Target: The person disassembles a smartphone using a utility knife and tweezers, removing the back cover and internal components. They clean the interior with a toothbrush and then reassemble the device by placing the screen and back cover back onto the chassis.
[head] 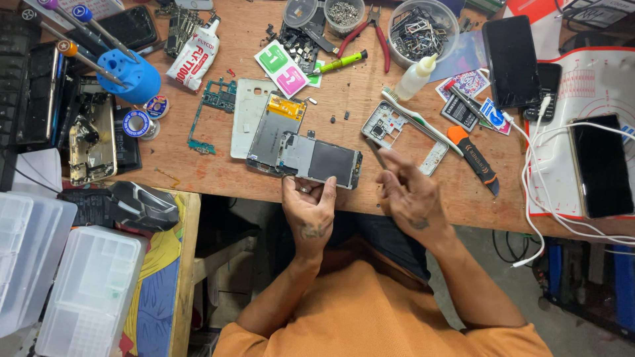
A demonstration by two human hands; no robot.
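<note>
My left hand (308,210) grips the near edge of an opened phone body (319,160) lying flat at the front of the wooden bench (198,173). My right hand (409,193) hovers just right of it, fingers pinched on a thin metal tool (376,153) whose tip points up toward a white phone frame (403,134). Behind the phone body lie a screen assembly with an orange flex (274,129) and a white back cover (246,114).
A green circuit board (210,112), glue tube (196,54), blue screwdriver stand (129,76), red pliers (370,34), parts tubs (422,30), toothbrush (418,119), orange knife (473,158), dark phones (510,61) and white cables (539,172) crowd the bench. Plastic boxes (86,291) sit lower left.
</note>
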